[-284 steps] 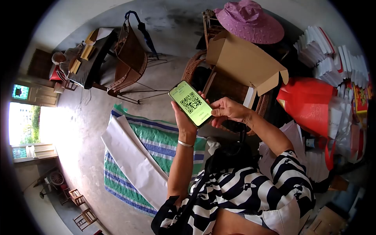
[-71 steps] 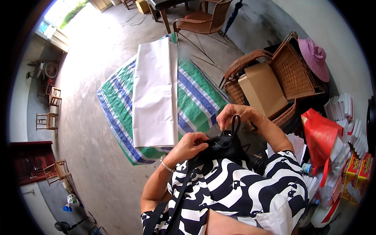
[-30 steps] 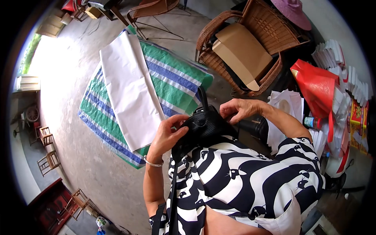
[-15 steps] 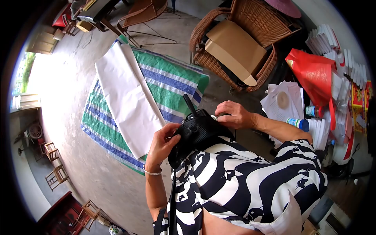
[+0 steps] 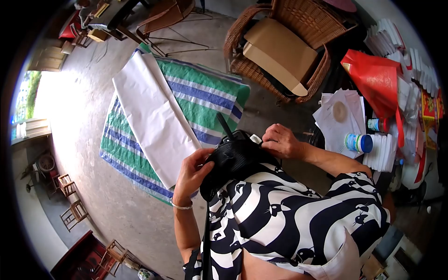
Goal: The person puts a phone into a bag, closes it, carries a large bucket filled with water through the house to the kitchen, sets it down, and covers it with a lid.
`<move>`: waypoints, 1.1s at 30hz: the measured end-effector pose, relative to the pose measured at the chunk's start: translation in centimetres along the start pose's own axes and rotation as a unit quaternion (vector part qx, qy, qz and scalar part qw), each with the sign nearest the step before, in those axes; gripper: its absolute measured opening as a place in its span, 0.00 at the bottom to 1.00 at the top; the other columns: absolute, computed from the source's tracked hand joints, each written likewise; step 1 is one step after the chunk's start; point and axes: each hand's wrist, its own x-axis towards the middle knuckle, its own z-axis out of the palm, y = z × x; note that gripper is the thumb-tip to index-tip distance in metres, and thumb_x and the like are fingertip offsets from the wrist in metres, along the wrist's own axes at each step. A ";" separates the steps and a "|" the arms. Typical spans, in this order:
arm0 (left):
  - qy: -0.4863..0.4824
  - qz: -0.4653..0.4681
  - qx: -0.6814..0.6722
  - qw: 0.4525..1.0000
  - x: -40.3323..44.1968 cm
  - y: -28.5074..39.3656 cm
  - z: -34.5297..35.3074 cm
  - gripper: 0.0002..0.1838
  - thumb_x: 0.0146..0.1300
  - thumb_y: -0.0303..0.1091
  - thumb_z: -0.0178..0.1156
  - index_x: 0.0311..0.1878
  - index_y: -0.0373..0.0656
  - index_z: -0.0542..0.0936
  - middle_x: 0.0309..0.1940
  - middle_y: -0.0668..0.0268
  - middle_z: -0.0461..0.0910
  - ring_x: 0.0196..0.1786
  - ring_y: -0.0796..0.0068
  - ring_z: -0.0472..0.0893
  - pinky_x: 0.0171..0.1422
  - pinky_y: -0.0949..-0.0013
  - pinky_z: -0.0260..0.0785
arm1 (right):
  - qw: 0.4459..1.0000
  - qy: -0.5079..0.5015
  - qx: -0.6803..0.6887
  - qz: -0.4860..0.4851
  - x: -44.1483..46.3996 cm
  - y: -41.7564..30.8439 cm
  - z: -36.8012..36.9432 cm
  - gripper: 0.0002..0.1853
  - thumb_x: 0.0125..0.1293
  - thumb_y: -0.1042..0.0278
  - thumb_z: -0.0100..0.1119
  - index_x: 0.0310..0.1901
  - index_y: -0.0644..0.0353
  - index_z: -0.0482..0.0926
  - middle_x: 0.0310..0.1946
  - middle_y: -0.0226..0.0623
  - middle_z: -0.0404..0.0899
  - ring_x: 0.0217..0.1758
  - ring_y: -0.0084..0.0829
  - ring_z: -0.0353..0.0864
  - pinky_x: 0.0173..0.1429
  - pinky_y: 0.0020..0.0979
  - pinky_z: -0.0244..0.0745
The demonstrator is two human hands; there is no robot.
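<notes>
Flanking black bag (image 5: 233,157), left hand (image 5: 192,171), right hand (image 5: 283,142)

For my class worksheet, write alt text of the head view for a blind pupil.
A person's left hand and right hand are at a black bag against their patterned shirt. Beyond it, a white sheet lies on a striped tarp; to the right, a box sits in a wicker chair.

Cardboard box (image 5: 280,51) in wicker armchair (image 5: 311,21), red bag (image 5: 372,84), blue-lidded jar (image 5: 358,143)
</notes>
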 end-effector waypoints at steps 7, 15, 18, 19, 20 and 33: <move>-0.046 -0.012 -0.036 0.998 0.0 -0.7 -0.6 0.20 0.56 0.21 0.55 0.54 0.33 0.71 0.37 0.69 0.77 0.39 0.85 0.74 0.47 0.80 0.66 | 1.000 -0.013 -0.024 0.004 0.3 -0.4 -0.4 0.10 0.43 0.75 0.63 0.29 0.59 0.73 0.31 0.31 0.74 0.36 0.33 0.74 0.37 0.31 0.67; -0.045 -0.010 -0.084 0.995 -0.5 -1.2 -0.5 0.19 0.56 0.19 0.54 0.53 0.33 0.72 0.36 0.70 0.77 0.37 0.86 0.72 0.45 0.82 0.65 | 0.996 -0.037 -0.070 -0.036 1.1 -0.7 -1.3 0.08 0.45 0.74 0.61 0.28 0.58 0.72 0.30 0.31 0.74 0.33 0.31 0.75 0.37 0.30 0.68; -0.034 0.005 -0.081 0.996 -0.7 -0.8 -0.4 0.19 0.55 0.19 0.53 0.52 0.34 0.74 0.35 0.72 0.76 0.36 0.87 0.70 0.43 0.83 0.64 | 0.994 -0.074 -0.061 -0.051 1.7 -0.3 -2.0 0.11 0.43 0.77 0.62 0.28 0.59 0.71 0.30 0.34 0.73 0.33 0.33 0.76 0.36 0.32 0.70; -0.032 0.018 -0.076 0.996 -0.7 -0.7 -0.5 0.19 0.55 0.18 0.53 0.52 0.34 0.74 0.35 0.72 0.75 0.36 0.87 0.70 0.43 0.83 0.63 | 0.994 -0.081 -0.046 -0.055 1.9 -0.2 -2.1 0.11 0.43 0.77 0.62 0.28 0.59 0.71 0.29 0.34 0.73 0.31 0.33 0.76 0.35 0.31 0.70; -0.031 0.019 -0.078 0.996 -0.7 -0.7 -0.6 0.19 0.55 0.18 0.53 0.52 0.34 0.74 0.35 0.72 0.75 0.36 0.87 0.70 0.43 0.83 0.63 | 0.994 -0.087 -0.030 -0.059 2.0 -0.2 -2.3 0.11 0.43 0.77 0.62 0.28 0.59 0.71 0.29 0.34 0.72 0.30 0.33 0.75 0.33 0.30 0.70; -0.049 0.029 -0.038 0.998 0.0 0.7 -1.3 0.20 0.54 0.24 0.59 0.52 0.37 0.72 0.30 0.75 0.70 0.33 0.89 0.68 0.38 0.84 0.61 | 0.991 -0.128 0.032 -0.029 3.4 -0.1 -3.3 0.11 0.42 0.81 0.62 0.28 0.63 0.71 0.28 0.36 0.69 0.24 0.34 0.74 0.26 0.28 0.72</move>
